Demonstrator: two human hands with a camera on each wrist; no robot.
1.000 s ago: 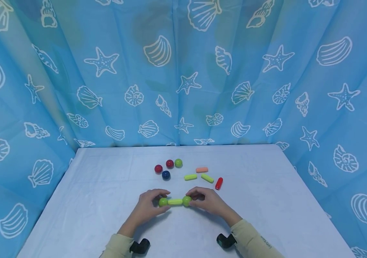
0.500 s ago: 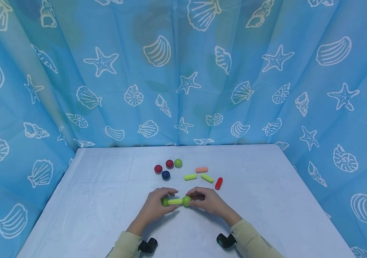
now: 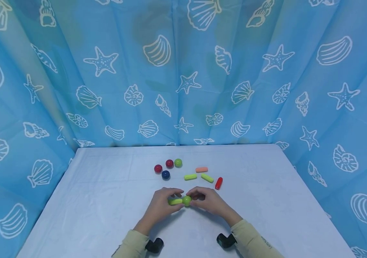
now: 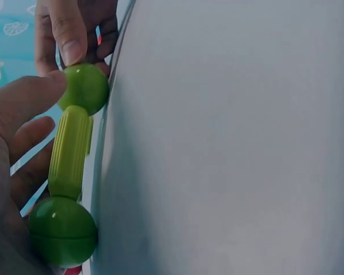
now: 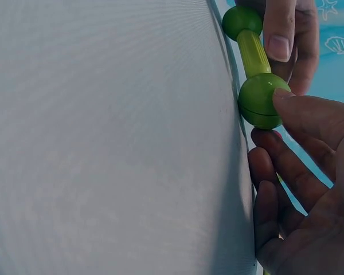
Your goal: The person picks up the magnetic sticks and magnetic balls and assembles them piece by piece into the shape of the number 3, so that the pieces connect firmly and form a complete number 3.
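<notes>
A lime-green grooved rod joins two green balls. My right hand pinches the right-end ball, its thumb pressing one side in the right wrist view. From the other side my left hand reaches round the rod, thumb in front and fingers behind. Its thumb tip lies against that same ball in the left wrist view. The left-end ball sits by the left palm and is hidden in the head view. The piece lies level just over or on the table; I cannot tell which.
Behind the hands lie two red balls, a green ball and a dark blue ball. To their right are two lime rods, an orange rod and a red rod. A shell-print curtain surrounds the white table.
My left hand has slid right along the rod, from the left-end ball toward the right-end one, covering the left ball. The right hand stays in place, pinching its ball.
</notes>
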